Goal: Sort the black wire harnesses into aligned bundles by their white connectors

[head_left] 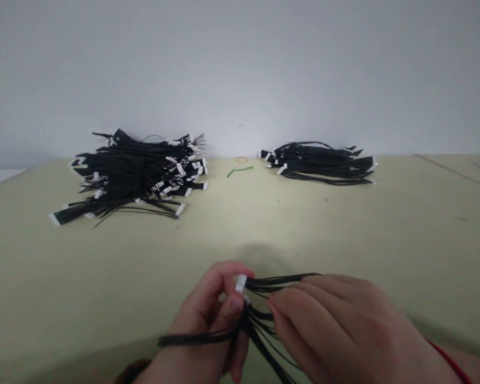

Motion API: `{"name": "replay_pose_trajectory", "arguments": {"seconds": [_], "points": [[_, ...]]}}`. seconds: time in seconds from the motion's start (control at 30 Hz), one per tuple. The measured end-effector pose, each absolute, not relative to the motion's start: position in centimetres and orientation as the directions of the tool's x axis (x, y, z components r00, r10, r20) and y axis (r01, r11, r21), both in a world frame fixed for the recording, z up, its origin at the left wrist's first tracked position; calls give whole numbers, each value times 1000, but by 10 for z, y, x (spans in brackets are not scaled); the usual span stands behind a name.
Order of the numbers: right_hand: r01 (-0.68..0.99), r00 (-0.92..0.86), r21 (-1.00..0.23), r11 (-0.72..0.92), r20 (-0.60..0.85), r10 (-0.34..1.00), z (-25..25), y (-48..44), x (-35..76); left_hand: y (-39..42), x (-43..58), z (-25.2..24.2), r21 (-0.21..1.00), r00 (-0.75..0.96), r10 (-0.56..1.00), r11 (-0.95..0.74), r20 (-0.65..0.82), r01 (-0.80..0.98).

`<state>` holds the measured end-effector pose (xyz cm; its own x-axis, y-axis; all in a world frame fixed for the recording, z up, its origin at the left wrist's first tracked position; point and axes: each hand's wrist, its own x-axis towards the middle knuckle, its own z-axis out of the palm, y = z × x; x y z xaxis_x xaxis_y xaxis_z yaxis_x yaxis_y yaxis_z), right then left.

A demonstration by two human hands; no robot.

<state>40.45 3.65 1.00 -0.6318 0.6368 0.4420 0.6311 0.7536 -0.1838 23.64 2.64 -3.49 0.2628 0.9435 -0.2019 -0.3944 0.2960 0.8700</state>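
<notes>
My left hand (212, 309) is closed around a wire harness, thumb and forefinger pinching its white connector (240, 284). Black wires (264, 341) fan out below that hand, and one bundle crosses over its palm to the left. Just to the right, my right hand (336, 320) has its fingers closed on the black wires (260, 282) that run out of the connector. Its fingertips are partly hidden behind the back of the hand.
A large pile of black wire harnesses (132, 165) with white connectors lies at the back left. Another, smaller pile (324, 162) is at the back right. Between them are a green strip (240, 170) and an orange rubber band (242, 159), near the wall (240, 74).
</notes>
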Motion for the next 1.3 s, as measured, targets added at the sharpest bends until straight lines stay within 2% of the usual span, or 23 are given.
{"name": "replay_pose_trajectory", "arguments": {"seconds": [0.13, 0.27, 0.33, 0.43, 0.47, 0.63, 0.8, 0.9, 1.0, 1.1, 1.17, 1.2, 1.23, 1.3], "points": [[638, -639, -132, 759, 459, 617, 8, 37, 402, 26, 236, -37, 879, 292, 943, 271, -160, -393], [622, -657, -182, 762, 408, 634, 15, 39, 403, 28, 237, -34, 882, 294, 934, 305, -203, -360], [651, -642, -136, 747, 425, 638, 21, 39, 404, 30, 237, -32, 890, 250, 941, 304, -226, -341], [695, -594, -8, 719, 556, 581, 27, 35, 406, 33, 238, -30, 893, 159, 950, 307, -268, -328], [694, -600, 3, 720, 554, 576, 26, 33, 406, 34, 238, -30, 889, 142, 949, 314, -282, -333], [681, -681, -140, 718, 238, 692, 8, 28, 401, 32, 238, -29, 872, 165, 926, 375, -339, -315], [662, -650, -203, 721, 322, 688, 0, 34, 388, 25, 236, -33, 900, 202, 936, 336, -287, -278], [671, -649, -249, 699, 261, 715, 1, 35, 383, 25, 236, -35, 897, 223, 935, 333, -275, -292], [704, -562, -446, 553, 125, 817, 11, 37, 386, 27, 237, -34, 891, 207, 939, 329, -274, -315], [607, -491, -758, 238, -122, 863, 32, 47, 399, 29, 237, -32, 886, 140, 936, 352, -324, -303], [433, -580, -900, -45, -317, 750, 47, 59, 416, 30, 237, -29, 874, 126, 923, 385, -364, -295], [359, -662, -913, -194, -395, 637, 53, 66, 426, 31, 237, -28, 868, 129, 916, 400, -379, -294], [264, -719, -927, -265, -373, 586, 57, 74, 436, 32, 238, -27, 863, 133, 914, 405, -383, -302], [145, -735, -972, -183, -229, 638, 60, 91, 454, 33, 238, -25, 861, 141, 919, 394, -368, -322]]}}
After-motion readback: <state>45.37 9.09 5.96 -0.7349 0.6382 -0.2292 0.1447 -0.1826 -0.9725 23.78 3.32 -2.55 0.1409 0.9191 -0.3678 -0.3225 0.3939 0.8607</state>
